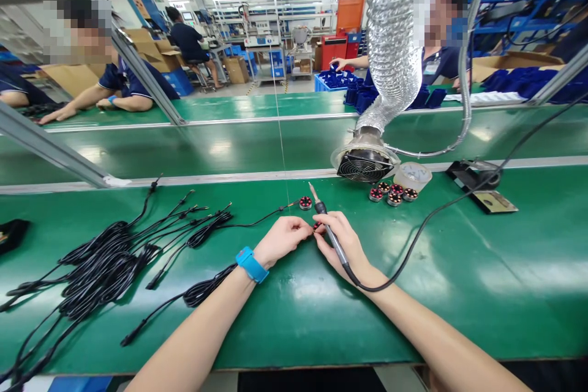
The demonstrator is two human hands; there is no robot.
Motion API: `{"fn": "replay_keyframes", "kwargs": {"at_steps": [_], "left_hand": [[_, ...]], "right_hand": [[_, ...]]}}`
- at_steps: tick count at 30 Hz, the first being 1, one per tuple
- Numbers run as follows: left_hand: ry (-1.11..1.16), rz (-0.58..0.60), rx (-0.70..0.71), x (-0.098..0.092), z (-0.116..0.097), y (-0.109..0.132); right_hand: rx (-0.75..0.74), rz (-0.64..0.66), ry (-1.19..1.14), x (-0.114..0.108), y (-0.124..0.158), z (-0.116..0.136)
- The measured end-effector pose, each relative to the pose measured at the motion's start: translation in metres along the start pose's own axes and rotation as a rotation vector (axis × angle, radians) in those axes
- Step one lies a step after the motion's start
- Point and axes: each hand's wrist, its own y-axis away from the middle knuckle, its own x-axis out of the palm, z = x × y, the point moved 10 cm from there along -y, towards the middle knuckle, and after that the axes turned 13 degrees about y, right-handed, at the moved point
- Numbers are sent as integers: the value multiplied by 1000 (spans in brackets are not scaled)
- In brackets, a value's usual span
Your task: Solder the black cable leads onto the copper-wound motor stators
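Observation:
My right hand (342, 240) is closed round a soldering iron (327, 225), held like a pen with its tip pointing up and away. Its black cord (427, 220) loops off to the right. My left hand (283, 239), with a blue wristband (251, 264), is pinched together against my right hand over a small red and black coil part (316, 226). A thin black cable (257, 219) leads from between my hands to the left. Another small coil part (305, 203) lies on the green mat just beyond my hands.
Bundles of black cables (105, 263) cover the mat at left. A fume extractor hose with fan inlet (366, 162) hangs ahead, with several coil parts (392, 193) and a round container (412, 176) beside it. An iron stand (478, 180) sits right. Other people work across the belt.

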Motion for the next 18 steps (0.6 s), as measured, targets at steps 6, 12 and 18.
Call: {"fn": "replay_keyframes", "kwargs": {"at_steps": [6,12,18], "left_hand": [[-34,-44,12,-6,-2,-1],[-41,-59,12,-8,-2,-1],[-67,-66,24,-8,-2,-2]], "right_hand": [[23,50,-6,4,3,-6],[33,-1,14,3,-1,-8],[205,-95,12,-7,-3,-17]]}}
